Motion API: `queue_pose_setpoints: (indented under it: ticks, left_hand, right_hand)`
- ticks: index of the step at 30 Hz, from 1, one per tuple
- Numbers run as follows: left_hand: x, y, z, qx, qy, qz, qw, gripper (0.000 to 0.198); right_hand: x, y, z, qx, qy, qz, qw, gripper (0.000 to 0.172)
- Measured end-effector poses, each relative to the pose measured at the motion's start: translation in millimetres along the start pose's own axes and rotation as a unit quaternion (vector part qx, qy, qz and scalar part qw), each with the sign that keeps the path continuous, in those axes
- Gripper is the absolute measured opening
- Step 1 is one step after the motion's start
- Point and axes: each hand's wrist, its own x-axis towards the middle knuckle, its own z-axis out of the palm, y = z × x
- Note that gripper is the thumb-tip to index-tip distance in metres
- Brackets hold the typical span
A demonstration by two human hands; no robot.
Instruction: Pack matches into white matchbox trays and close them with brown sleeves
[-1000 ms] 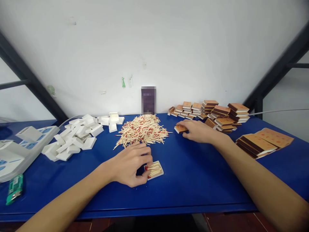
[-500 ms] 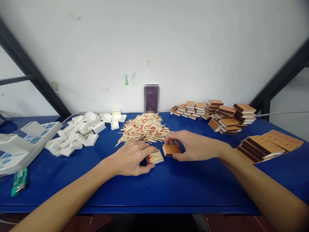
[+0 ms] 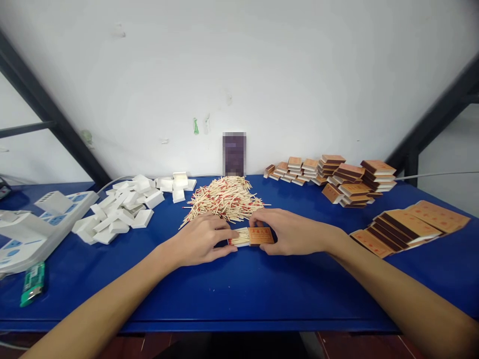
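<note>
My left hand (image 3: 204, 238) is closed around the left end of a white matchbox tray (image 3: 241, 237) filled with red-tipped matches. My right hand (image 3: 286, 232) grips an orange-brown matchbox sleeve (image 3: 261, 236) between thumb and fingers, its printed face up. The sleeve's left end meets the tray's right end; whether the tray's edge is inside it I cannot tell. Just behind both hands lies a heap of loose matches (image 3: 224, 197). The tray's left end is hidden under my left fingers.
White empty trays (image 3: 127, 207) lie piled at the left. Stacked matchboxes (image 3: 350, 182) stand at the back right, with flat sleeves (image 3: 407, 224) nearer me. A white power strip (image 3: 69, 212) and a green packet (image 3: 33, 283) lie far left on the blue table (image 3: 239, 294).
My right hand has moved left with the sleeve, closing the gap to the tray. My left hand has shifted slightly, and the tray now lies straighter, in line with the sleeve.
</note>
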Motion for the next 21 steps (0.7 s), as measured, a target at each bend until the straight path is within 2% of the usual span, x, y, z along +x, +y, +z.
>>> queue_pose_setpoints:
  ticks: [7, 14, 21]
  left_hand:
    - [-0.5, -1.9, 1.2, -0.026, 0.029, 0.003, 0.999, 0.03]
    - [0.3, -0.6, 2.3, -0.068, 0.03, 0.0, 0.997, 0.028]
    - [0.1, -0.4, 1.9, 0.006, 0.002, 0.026, 1.0, 0.029]
  right_hand:
    - [-1.7, -1.9, -4.6, 0.01, -0.019, 0.011, 1.0, 0.027]
    - [-2.0, -1.9, -5.5, 0.022, -0.024, -0.003, 0.999, 0.027]
    - [-0.1, -3.9, -1.7, 0.023, -0.014, 0.007, 1.0, 0.029]
